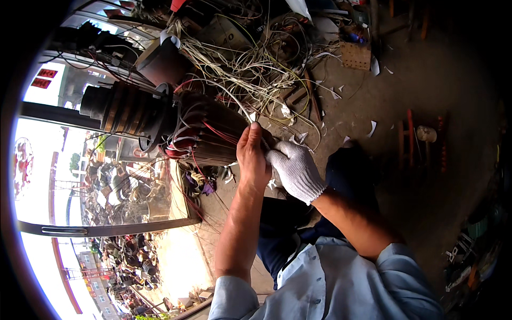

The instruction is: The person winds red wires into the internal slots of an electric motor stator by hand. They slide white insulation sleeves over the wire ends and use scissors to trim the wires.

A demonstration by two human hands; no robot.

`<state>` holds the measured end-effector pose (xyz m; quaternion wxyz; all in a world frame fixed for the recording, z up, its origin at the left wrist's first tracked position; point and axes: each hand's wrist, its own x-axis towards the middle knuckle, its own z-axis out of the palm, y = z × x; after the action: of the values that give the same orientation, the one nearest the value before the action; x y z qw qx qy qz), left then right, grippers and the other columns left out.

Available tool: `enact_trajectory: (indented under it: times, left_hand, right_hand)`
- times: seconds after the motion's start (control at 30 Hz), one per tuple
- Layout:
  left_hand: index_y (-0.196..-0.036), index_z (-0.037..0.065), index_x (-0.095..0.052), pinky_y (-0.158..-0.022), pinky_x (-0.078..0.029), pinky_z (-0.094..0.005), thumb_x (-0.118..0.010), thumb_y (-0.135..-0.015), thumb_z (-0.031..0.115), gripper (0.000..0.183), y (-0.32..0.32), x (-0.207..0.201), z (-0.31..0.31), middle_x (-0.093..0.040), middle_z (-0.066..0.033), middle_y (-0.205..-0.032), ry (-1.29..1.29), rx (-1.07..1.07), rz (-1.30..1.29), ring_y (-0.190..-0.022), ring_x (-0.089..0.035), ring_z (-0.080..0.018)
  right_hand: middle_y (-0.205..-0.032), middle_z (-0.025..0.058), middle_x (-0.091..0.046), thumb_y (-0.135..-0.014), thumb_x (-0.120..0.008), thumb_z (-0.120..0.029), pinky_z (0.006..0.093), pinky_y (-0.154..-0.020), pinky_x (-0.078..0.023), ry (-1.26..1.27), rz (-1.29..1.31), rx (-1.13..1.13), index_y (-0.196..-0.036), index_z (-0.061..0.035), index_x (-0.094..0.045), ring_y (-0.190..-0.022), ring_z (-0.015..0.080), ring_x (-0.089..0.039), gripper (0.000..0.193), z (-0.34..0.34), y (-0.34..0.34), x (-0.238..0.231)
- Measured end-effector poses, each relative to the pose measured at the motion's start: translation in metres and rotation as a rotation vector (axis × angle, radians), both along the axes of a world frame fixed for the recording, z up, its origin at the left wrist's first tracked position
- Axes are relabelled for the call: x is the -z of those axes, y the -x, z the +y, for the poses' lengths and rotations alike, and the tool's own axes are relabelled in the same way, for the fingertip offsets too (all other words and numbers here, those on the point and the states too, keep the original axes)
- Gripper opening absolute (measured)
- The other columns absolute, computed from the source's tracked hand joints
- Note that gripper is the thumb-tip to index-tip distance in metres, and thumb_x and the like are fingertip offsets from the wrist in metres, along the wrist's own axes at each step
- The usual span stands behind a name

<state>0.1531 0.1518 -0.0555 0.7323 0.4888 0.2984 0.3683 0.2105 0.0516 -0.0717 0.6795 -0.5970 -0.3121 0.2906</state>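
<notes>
A large wound motor rotor [213, 125] lies in front of me, its slotted body running off to the left. Copper-coloured slip rings [125, 109] on a dark shaft stand at its left end. Red and grey lead wires [184, 141] bunch around the winding end. From there a white cord [226, 89] arcs over the body to my left hand. My bare left hand [254, 160] is closed on this cord, thumb pointing up, at the rotor's right end. Beside it, my right hand [296, 168], in a white knit glove, is closed; whatever its fingers hold is hidden.
Tangled cables [250, 64] heap up behind the rotor, with a perforated box [356, 56] to their right. A small reddish stool [424, 138] stands on the floor at right. To the left is a metal-framed glass door [106, 228]; scrap piles [120, 192] lie outside.
</notes>
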Motion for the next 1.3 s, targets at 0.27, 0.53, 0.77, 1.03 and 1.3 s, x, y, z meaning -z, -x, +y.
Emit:
enact_trajectory:
  times: [0.27,0.53,0.77,1.03,1.3]
  left_hand:
    - [-0.085,0.007,-0.054,-0.043,-0.038,-0.0282,-0.045,-0.108,0.03,0.034,-0.003,0.005,0.05,-0.049,-0.0021,-0.064,0.053,-0.036,0.049,-0.049,-0.047,-0.0147]
    - [-0.072,0.015,-0.048,-0.037,-0.038,-0.0263,-0.053,-0.104,0.027,0.034,-0.032,-0.016,0.108,-0.044,0.0023,-0.057,0.116,-0.15,0.105,-0.042,-0.043,-0.0123]
    - [-0.073,0.014,-0.048,-0.038,-0.034,-0.0298,-0.048,-0.105,0.028,0.034,-0.064,-0.033,0.177,-0.041,0.0002,-0.055,-0.059,-0.41,0.214,-0.042,-0.04,-0.014]
    - [-0.081,0.016,-0.048,-0.041,-0.027,-0.0277,-0.045,-0.106,0.039,0.035,-0.064,-0.021,0.07,-0.041,0.0016,-0.062,0.14,-0.126,-0.01,-0.046,-0.035,-0.0132]
    - [-0.079,0.015,-0.045,-0.038,-0.025,-0.0289,-0.045,-0.107,0.038,0.036,-0.048,-0.013,0.05,-0.038,0.0012,-0.061,0.06,-0.174,0.011,-0.044,-0.032,-0.012]
  right_hand:
    - [-0.079,0.0176,-0.068,-0.093,-0.065,-0.019,0.0376,-0.066,-0.051,-0.03,0.018,-0.02,-0.094,0.0018,-0.068,-0.07,0.027,-0.065,0.021,0.0,0.018,0.009]
    - [-0.068,0.0132,-0.068,-0.094,-0.065,-0.021,0.0358,-0.062,-0.052,0.041,-0.127,-0.034,-0.092,-0.0009,-0.068,-0.063,0.0231,-0.068,0.021,0.0,0.025,0.02]
    - [-0.074,0.0199,-0.067,-0.092,-0.067,-0.022,0.0427,-0.063,-0.05,0.008,-0.112,-0.028,-0.093,-0.0008,-0.07,-0.069,0.0361,-0.067,0.022,-0.007,0.006,-0.005]
    - [-0.069,0.0175,-0.064,-0.092,-0.066,-0.024,0.0405,-0.063,-0.048,0.03,0.07,-0.051,-0.083,0.0018,-0.067,-0.064,0.0298,-0.063,0.028,0.004,-0.022,-0.001]
    - [-0.078,0.0187,-0.066,-0.093,-0.066,-0.024,0.0402,-0.068,-0.049,0.076,0.01,-0.116,-0.091,0.0016,-0.069,-0.072,0.0305,-0.065,0.025,-0.012,-0.01,0.003]
